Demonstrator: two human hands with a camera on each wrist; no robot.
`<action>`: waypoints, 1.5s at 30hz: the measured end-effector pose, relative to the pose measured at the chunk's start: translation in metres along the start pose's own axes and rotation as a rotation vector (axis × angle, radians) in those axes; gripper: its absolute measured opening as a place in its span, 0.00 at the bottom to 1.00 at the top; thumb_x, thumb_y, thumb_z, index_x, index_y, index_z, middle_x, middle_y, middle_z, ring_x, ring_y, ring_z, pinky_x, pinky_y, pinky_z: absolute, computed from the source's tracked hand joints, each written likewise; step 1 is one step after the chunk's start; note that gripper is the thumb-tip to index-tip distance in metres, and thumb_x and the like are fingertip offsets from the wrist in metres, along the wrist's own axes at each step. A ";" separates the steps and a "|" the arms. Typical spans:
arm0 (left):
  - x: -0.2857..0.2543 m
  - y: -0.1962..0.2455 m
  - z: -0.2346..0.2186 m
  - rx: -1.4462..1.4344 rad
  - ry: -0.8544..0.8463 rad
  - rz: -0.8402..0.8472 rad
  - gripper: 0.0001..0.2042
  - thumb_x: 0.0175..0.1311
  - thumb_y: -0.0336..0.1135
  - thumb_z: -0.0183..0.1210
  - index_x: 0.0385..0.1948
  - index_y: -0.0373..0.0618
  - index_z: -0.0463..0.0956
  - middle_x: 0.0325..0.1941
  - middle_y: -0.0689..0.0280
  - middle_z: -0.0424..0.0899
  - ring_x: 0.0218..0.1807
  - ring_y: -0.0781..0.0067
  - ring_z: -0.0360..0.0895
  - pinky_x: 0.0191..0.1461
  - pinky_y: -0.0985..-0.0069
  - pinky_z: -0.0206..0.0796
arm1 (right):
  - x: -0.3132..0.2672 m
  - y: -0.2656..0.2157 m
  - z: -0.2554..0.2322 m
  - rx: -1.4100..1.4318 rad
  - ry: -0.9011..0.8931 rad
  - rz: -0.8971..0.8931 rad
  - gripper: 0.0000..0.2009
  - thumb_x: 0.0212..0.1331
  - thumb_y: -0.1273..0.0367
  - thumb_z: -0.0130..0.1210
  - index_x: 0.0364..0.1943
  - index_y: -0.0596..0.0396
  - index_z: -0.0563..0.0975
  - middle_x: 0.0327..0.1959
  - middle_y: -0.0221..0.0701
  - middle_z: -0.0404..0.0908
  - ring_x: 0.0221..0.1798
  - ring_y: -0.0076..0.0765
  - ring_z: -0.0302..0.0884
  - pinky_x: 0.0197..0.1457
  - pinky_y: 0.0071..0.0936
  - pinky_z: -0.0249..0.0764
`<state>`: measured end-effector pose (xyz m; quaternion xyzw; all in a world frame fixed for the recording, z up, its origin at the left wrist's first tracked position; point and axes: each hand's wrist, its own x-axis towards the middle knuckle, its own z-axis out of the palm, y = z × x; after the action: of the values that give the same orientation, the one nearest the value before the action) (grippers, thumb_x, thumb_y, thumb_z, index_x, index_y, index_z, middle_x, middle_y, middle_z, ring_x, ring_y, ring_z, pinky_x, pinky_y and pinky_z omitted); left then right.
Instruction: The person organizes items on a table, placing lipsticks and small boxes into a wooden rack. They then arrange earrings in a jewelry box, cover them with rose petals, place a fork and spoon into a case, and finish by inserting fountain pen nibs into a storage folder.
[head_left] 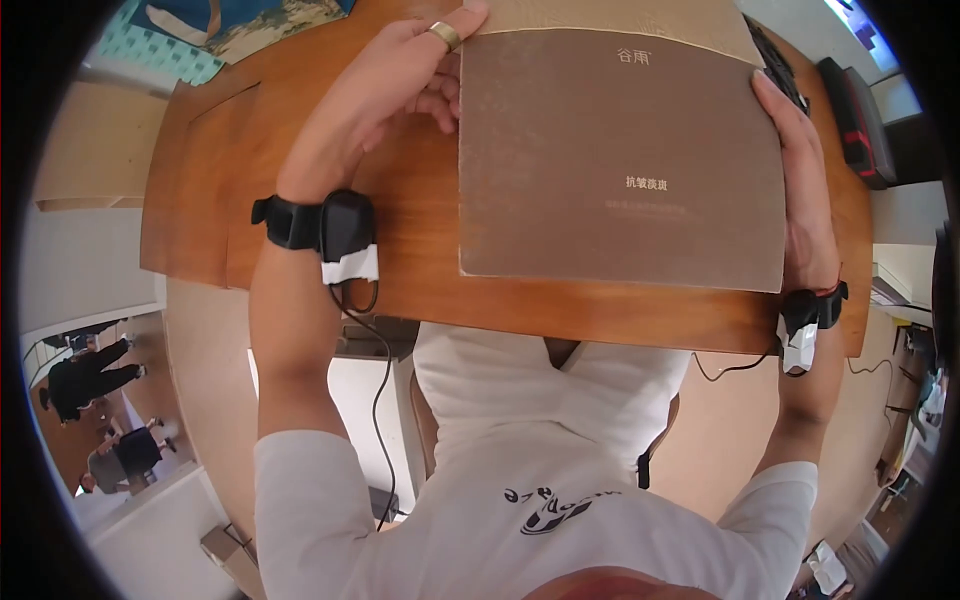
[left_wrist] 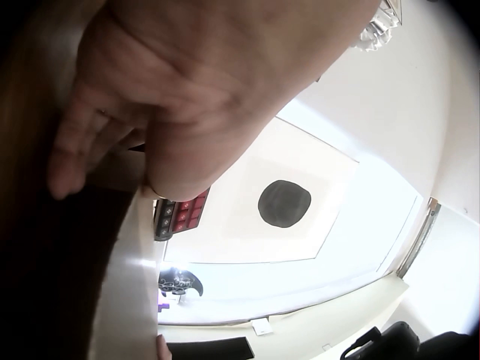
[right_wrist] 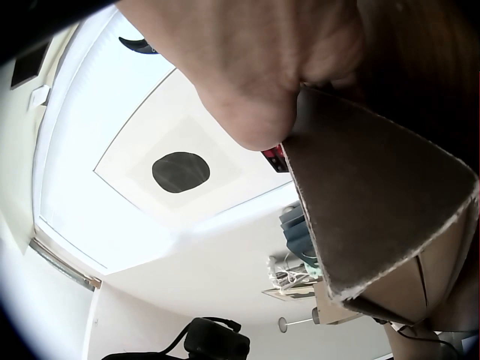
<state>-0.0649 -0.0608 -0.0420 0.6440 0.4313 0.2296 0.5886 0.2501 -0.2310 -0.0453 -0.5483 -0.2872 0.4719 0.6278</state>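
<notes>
A flat brown box [head_left: 620,160] with pale lettering and a tan band along its far side is held above the wooden table. The left hand [head_left: 405,85], with a ring, grips its far left corner, thumb on the edge and fingers curled beside it. Along the right edge lies the right hand [head_left: 800,150], its thumb on the upper face; its other fingers are hidden. In the right wrist view, the right hand [right_wrist: 262,67] holds the box [right_wrist: 367,202], whose edge looks worn. The left wrist view shows the left hand [left_wrist: 195,82] against the box's dark side.
Beneath the box is the wooden table [head_left: 420,270]. A black and red case [head_left: 850,125] stands at the far right, beside a dark object [head_left: 780,65]. Blue and patterned cloth [head_left: 260,30] lies at the far left. A cable [head_left: 385,400] hangs from the left wrist camera.
</notes>
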 end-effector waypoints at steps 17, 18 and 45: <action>0.020 -0.014 -0.010 -0.100 0.210 -0.013 0.25 0.74 0.57 0.64 0.48 0.38 0.85 0.38 0.69 0.85 0.38 0.77 0.80 0.41 0.74 0.74 | 0.012 0.010 -0.007 0.045 -0.089 0.014 0.20 0.77 0.55 0.60 0.59 0.58 0.83 0.52 0.28 0.89 0.50 0.23 0.85 0.54 0.25 0.80; 0.018 -0.010 -0.005 -0.095 0.180 -0.005 0.25 0.74 0.57 0.64 0.48 0.38 0.85 0.38 0.69 0.85 0.38 0.77 0.80 0.41 0.74 0.74 | 0.010 0.010 -0.007 0.130 -0.075 0.025 0.20 0.77 0.56 0.60 0.59 0.58 0.83 0.51 0.28 0.89 0.50 0.24 0.85 0.53 0.25 0.80; 0.018 -0.011 0.004 -0.156 0.310 -0.012 0.25 0.86 0.52 0.51 0.61 0.35 0.78 0.58 0.57 0.87 0.54 0.68 0.86 0.58 0.71 0.80 | 0.005 0.011 -0.003 0.293 -0.151 -0.107 0.12 0.75 0.66 0.58 0.45 0.61 0.85 0.47 0.34 0.87 0.47 0.30 0.80 0.50 0.30 0.76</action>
<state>-0.0553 -0.0484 -0.0568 0.5507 0.5016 0.3554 0.5647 0.2521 -0.2283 -0.0570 -0.3980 -0.2905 0.5143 0.7019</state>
